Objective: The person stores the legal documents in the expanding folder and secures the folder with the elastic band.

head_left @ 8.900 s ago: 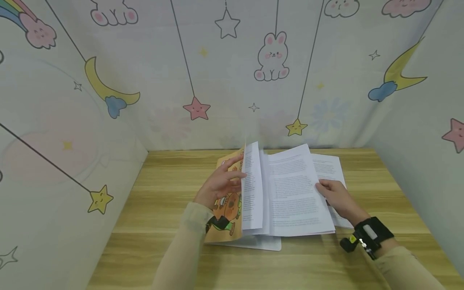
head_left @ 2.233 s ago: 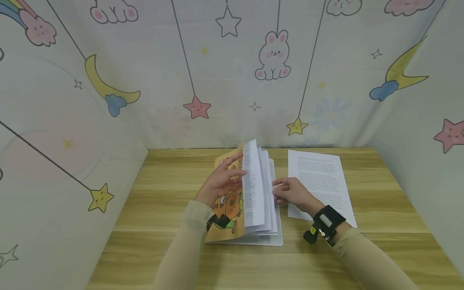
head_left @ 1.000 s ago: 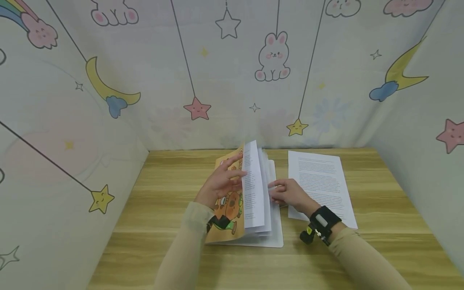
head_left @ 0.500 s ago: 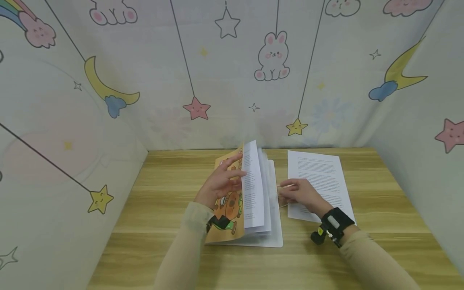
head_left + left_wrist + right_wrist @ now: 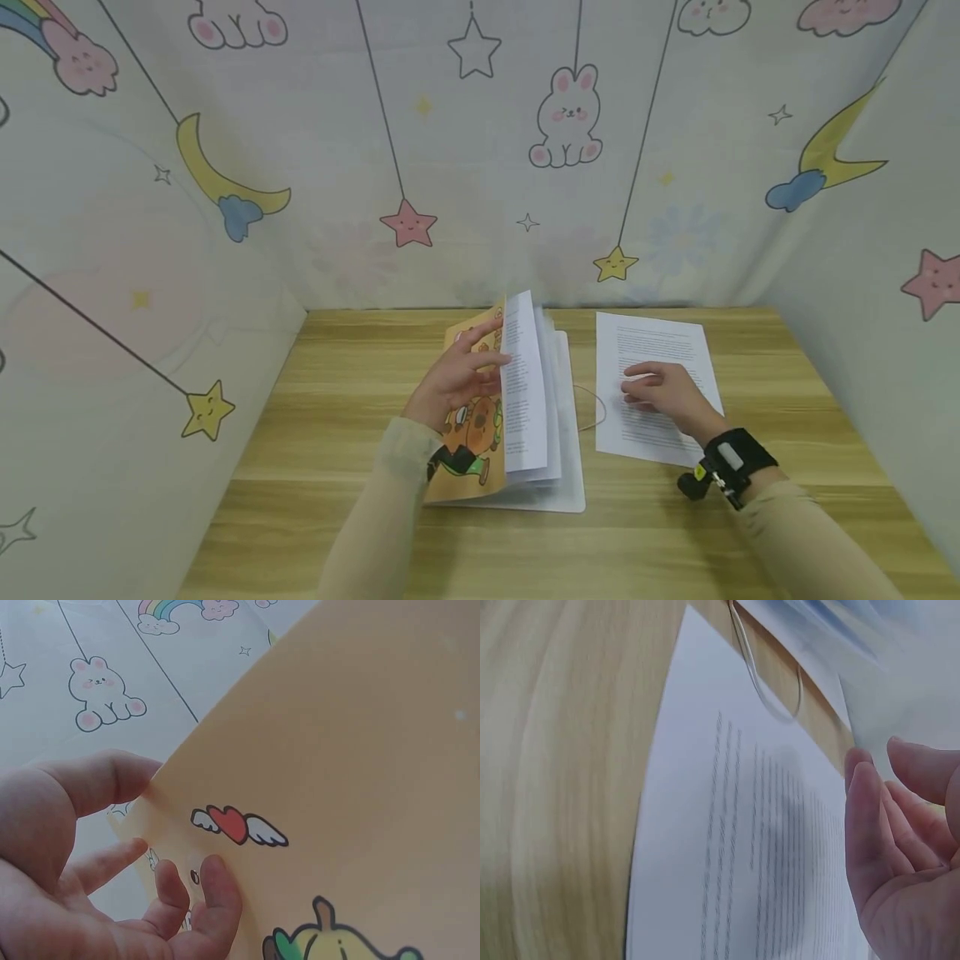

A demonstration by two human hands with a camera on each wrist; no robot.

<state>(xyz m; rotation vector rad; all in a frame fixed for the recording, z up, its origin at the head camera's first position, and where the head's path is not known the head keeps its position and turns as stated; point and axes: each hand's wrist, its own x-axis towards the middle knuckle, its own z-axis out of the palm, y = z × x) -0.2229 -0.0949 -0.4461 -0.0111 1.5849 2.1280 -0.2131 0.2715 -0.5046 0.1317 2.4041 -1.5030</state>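
Observation:
An orange folder (image 5: 462, 479) with cartoon prints stands partly open at the table's middle, its printed white pages (image 5: 525, 387) fanned upright inside. My left hand (image 5: 453, 387) grips the front cover's raised edge, two fingertips reaching it. In the left wrist view, other fingers of that hand (image 5: 150, 885) touch the orange cover (image 5: 337, 765). A thin elastic loop (image 5: 604, 408) sticks out from the folder's right side and reaches a printed sheet (image 5: 618, 437). Above that sheet my right hand (image 5: 671, 396) hovers, fingers loosely bent, holding nothing.
The white back cover (image 5: 572, 467) of the folder lies on the wood-grain table (image 5: 337, 400). Patterned cloth walls (image 5: 480, 167) rise behind and at both sides. A dark strap with a small camera (image 5: 735, 462) sits on the right wrist.
Lately my right hand has left the loop and moved right over the sheet, uncovering the loop. The pages it held spread rightward in the oldest frame now stand back leftward. My left hand stays put.

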